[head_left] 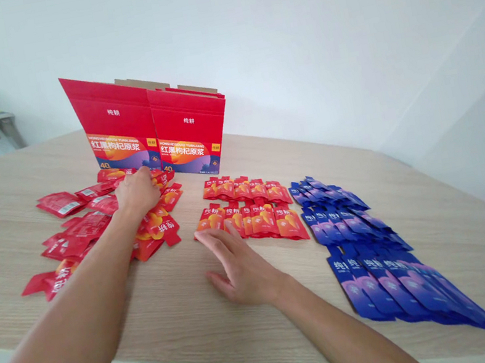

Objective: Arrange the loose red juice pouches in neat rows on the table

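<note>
While reaching with the left hand (pixel 136 191) into the loose pile of red sachets (pixel 85 225), curling its fingers down over the top ones, just in front of the two red boxes (pixel 154 134) standing upright at the back of the desk (pixel 177 318). Impossible to tell whether pinching a sachet or only pressing on the heap, with the fingertips hidden behind the knuckles.

Resting the right hand (pixel 239 266) flat on the bare wood, fingers spread and released, holding nothing, tips touching or all but touching the near row of sorted red sachets (pixel 254 222). Laid label up in two neat overlapping rows at the middle, apart from the scattered heap on the left. Further right, set out in similar overlapping rows, blue sachets (pixel 369 259), untouched by either hand.

Judging by the layout: partway through sorting, drawing red sachets from the heap and adding them to the tidy rows, with plenty left to move.

Next, likely calling for a clean pinch on a single sachet, not two stuck together; lifting it clear of the slippery heap; turning it label up; carrying it across to the left end of the near row, beside the right hand; overlapping it evenly with its neighbour. Worth pressing lightly on that row with the right hand to stop the laid ones sliding.
</note>
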Available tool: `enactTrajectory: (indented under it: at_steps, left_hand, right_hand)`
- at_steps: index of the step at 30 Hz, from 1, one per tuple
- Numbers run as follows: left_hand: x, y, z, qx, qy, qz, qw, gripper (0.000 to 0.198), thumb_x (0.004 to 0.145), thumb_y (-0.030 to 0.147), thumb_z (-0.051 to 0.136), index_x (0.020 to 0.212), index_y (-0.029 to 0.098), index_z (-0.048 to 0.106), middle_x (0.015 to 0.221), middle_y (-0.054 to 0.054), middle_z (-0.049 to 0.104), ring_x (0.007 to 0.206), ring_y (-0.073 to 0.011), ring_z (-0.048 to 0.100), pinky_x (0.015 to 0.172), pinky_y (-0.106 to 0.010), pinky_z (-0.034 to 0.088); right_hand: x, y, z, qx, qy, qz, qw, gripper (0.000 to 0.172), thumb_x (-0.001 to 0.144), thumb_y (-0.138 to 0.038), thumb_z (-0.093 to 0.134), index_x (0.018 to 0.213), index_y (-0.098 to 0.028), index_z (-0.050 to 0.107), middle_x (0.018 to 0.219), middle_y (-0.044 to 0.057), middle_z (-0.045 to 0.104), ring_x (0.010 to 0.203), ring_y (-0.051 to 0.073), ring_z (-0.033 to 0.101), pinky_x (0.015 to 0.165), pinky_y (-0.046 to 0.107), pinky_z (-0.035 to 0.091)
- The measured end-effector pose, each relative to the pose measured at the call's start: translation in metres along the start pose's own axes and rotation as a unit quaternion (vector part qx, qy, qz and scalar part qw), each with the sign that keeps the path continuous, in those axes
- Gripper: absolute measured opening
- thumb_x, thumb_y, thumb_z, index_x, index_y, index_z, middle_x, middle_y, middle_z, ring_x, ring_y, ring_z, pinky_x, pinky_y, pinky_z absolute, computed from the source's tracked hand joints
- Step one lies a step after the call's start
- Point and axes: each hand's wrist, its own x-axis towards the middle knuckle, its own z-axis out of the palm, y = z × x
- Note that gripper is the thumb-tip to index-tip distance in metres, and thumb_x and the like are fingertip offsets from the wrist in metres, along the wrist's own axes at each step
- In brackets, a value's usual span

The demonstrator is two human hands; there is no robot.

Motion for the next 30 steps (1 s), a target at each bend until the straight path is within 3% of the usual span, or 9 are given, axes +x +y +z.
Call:
enactTrajectory:
  at_steps: [3,5,7,10,11,13,16,23,30]
  left_hand:
    - [-0.008,0.007,-0.002,-0.109,0.036,-0.007,0.993,0.023,0.087,0.024,0.076,0.107,0.017,0.067,0.109,-0.017,0.078,0.113,-0.0414,0.073,0.091,-0.043,0.056]
    - [-0.019,0.02,0.0,-0.262,0.025,-0.033,0.964,0.023,0.08,0.023,0.083,0.093,0.018,0.065,0.096,-0.011,0.077,0.101,-0.0347,0.075,0.085,-0.039,0.058]
    - [-0.034,0.038,0.005,-0.474,-0.05,-0.062,0.877,0.027,0.075,0.02,0.087,0.086,0.019,0.063,0.083,-0.006,0.074,0.083,-0.0271,0.075,0.075,-0.035,0.06]
    - [-0.06,0.068,0.013,-0.689,-0.196,-0.072,0.695,0.035,0.066,0.014,0.093,0.084,0.018,0.063,0.075,-0.002,0.073,0.068,-0.0207,0.073,0.069,-0.032,0.062]
    - [-0.068,0.077,0.014,-0.716,-0.226,-0.072,0.656,0.037,0.064,0.012,0.094,0.083,0.018,0.062,0.073,-0.002,0.073,0.065,-0.0198,0.072,0.066,-0.032,0.063]
    - [-0.081,0.09,0.017,-0.742,-0.261,-0.08,0.612,0.039,0.063,0.009,0.095,0.081,0.017,0.061,0.069,-0.001,0.072,0.06,-0.0185,0.071,0.062,-0.03,0.062]
    - [-0.092,0.099,0.021,-0.749,-0.286,-0.084,0.592,0.038,0.065,0.008,0.095,0.081,0.016,0.062,0.068,-0.001,0.07,0.056,-0.017,0.07,0.057,-0.027,0.06]
    - [-0.097,0.1,0.028,-0.743,-0.314,-0.061,0.589,0.034,0.069,0.011,0.094,0.078,0.016,0.061,0.067,-0.001,0.069,0.055,-0.0156,0.068,0.056,-0.025,0.058]
    - [-0.097,0.097,0.027,-0.748,-0.336,-0.017,0.572,0.031,0.071,0.012,0.094,0.084,0.015,0.066,0.072,-0.002,0.071,0.06,-0.0155,0.07,0.06,-0.024,0.059]
  right_hand:
    - [0.003,0.001,-0.005,-0.038,0.035,-0.01,0.999,0.08,0.1,-0.018,0.06,0.17,-0.021,0.022,0.156,0.019,0.054,0.147,0.031,0.052,0.134,0.068,0.024]
    - [0.007,0.003,-0.012,-0.066,0.068,0.003,0.995,0.081,0.1,-0.017,0.059,0.17,-0.022,0.02,0.156,0.019,0.054,0.148,0.032,0.051,0.133,0.069,0.025]
    - [0.013,0.008,-0.022,-0.084,0.101,0.031,0.991,0.083,0.1,-0.018,0.061,0.171,-0.024,0.018,0.159,0.019,0.051,0.15,0.034,0.049,0.132,0.07,0.028]
    - [0.024,0.019,-0.04,-0.089,0.136,0.084,0.983,0.093,0.096,-0.023,0.07,0.172,-0.024,0.016,0.162,0.02,0.047,0.152,0.036,0.046,0.129,0.068,0.035]
    - [0.028,0.023,-0.046,-0.089,0.141,0.101,0.981,0.098,0.094,-0.026,0.075,0.172,-0.023,0.016,0.163,0.021,0.045,0.152,0.037,0.045,0.129,0.066,0.037]
    - [0.033,0.032,-0.054,-0.091,0.139,0.129,0.978,0.107,0.087,-0.029,0.083,0.171,-0.019,0.018,0.165,0.023,0.041,0.154,0.039,0.043,0.129,0.065,0.038]
    - [0.036,0.041,-0.061,-0.095,0.112,0.152,0.977,0.115,0.08,-0.032,0.09,0.17,-0.016,0.021,0.168,0.025,0.036,0.157,0.04,0.038,0.13,0.064,0.036]
    - [0.032,0.042,-0.059,-0.142,0.071,0.126,0.979,0.115,0.076,-0.037,0.094,0.168,-0.018,0.028,0.171,0.023,0.034,0.159,0.041,0.035,0.13,0.067,0.033]
    - [0.037,0.046,-0.068,-0.118,0.044,0.111,0.986,0.123,0.074,-0.031,0.092,0.173,-0.025,0.019,0.17,0.019,0.037,0.157,0.04,0.038,0.129,0.066,0.036]
